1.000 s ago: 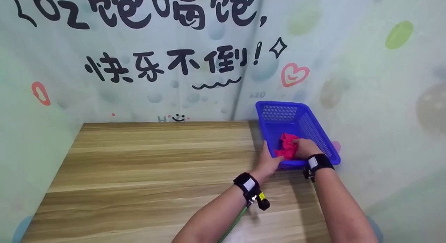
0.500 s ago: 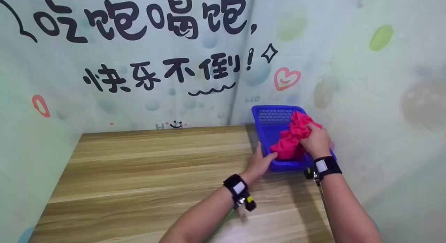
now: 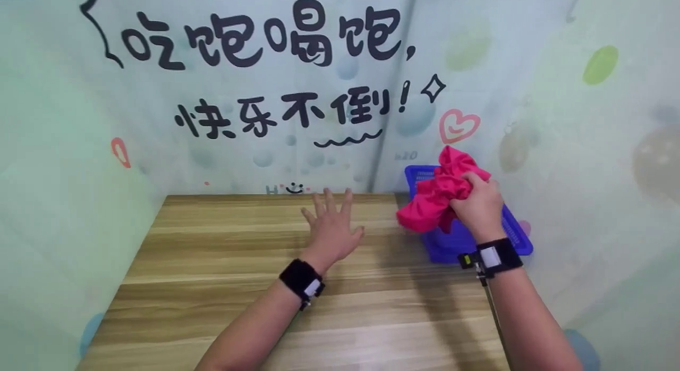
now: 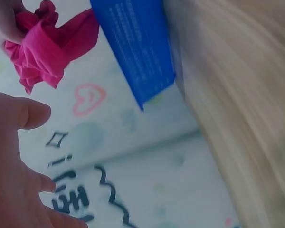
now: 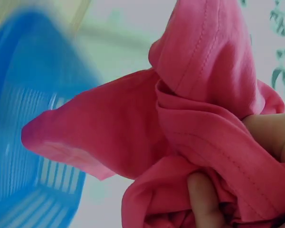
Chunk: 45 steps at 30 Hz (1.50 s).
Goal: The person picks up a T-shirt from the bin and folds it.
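Observation:
A bunched pink-red cloth with stitched hems hangs from my right hand, which grips it above the blue basket. In the right wrist view the fingers press into folds of the cloth, and the slotted basket stands beside it. My left hand is over the wooden table to the left of the basket, fingers spread and holding nothing. The left wrist view shows this hand apart from both the cloth and the basket.
The wooden table reaches back to a printed fabric wall with black lettering. The basket stands at the table's far right corner, close to the side wall.
My right hand has lifted the cloth up out of the basket. My left hand has let go of the basket's edge and moved left, its fingers spreading.

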Motion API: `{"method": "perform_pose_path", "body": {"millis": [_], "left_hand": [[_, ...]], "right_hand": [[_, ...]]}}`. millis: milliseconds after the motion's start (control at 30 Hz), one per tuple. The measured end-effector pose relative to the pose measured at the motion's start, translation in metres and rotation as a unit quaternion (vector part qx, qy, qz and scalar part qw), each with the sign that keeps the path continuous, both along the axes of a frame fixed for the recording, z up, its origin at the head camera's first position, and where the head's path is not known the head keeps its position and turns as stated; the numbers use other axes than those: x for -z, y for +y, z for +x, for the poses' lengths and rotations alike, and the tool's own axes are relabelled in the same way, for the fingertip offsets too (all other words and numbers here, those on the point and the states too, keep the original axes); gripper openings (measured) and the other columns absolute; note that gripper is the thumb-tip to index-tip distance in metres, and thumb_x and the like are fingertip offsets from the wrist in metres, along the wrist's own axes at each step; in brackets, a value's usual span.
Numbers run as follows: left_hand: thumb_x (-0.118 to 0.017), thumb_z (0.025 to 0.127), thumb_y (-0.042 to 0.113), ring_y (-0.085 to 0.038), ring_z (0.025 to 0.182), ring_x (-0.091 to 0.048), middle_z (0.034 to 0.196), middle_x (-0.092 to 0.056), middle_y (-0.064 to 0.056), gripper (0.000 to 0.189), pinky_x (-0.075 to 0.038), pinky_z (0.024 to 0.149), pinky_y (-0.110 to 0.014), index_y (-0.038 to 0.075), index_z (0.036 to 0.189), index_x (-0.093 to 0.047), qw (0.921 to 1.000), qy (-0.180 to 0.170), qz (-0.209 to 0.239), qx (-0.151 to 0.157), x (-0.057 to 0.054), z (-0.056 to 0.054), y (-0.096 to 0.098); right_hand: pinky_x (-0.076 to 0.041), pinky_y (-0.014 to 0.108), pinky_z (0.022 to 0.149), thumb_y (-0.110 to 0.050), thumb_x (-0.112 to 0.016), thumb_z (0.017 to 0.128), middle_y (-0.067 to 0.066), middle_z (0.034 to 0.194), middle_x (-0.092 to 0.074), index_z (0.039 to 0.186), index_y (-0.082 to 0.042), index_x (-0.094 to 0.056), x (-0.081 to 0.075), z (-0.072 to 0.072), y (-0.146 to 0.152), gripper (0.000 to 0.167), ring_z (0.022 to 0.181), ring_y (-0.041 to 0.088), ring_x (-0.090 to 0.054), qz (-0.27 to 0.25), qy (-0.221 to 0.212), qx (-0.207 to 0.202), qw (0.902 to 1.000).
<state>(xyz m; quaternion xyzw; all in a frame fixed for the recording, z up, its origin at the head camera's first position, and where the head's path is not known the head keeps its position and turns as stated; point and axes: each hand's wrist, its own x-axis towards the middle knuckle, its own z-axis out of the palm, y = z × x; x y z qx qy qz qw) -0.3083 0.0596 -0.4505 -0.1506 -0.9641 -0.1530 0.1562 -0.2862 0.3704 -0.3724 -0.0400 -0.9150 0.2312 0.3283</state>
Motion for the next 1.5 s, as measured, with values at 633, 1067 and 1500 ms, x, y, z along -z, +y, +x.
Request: {"method": "perform_pose_path", "body": {"millis": [633,1067,1500], "left_hand": [[-0.076,0.076,0.052,-0.026,0.135,-0.035,0.153,-0.03,-0.01,0.106,-0.035,0.106,-0.044,0.023,0.157,-0.015,0.9595,-0.065,0.178,0.208,0.055,0.014,-0.041],[-0.08,0.074,0.03,-0.04,0.121,-0.046,0.136,-0.047,-0.023,0.098,-0.039,0.101,-0.051,0.012,0.153,-0.026,0.9846,-0.135,0.022,0.109,0.063,0.02,-0.1],[-0.093,0.055,0.014,-0.042,0.12,-0.037,0.136,-0.038,-0.024,0.121,-0.045,0.085,-0.06,0.029,0.154,-0.025,0.9838,-0.161,-0.045,0.064,0.057,0.063,-0.176]], "right_hand": [[-0.048,0.039,0.065,-0.011,-0.077,0.063,0.006,0.086,-0.062,0.113,-0.017,-0.064,0.109,0.002,-0.15,0.052,0.078,0.023,-0.057,-0.072,-0.09,-0.171,0.9785],[-0.044,0.046,0.094,-0.044,-0.09,0.061,0.009,0.132,-0.046,0.139,-0.028,-0.048,0.142,0.005,-0.145,0.089,0.115,0.028,-0.051,0.073,-0.156,-0.319,0.9318],[-0.054,0.04,0.074,0.01,-0.07,0.062,-0.002,0.099,-0.063,0.109,-0.02,-0.069,0.151,0.033,-0.131,0.055,0.084,0.025,-0.065,0.094,-0.023,-0.281,0.9547]]}}
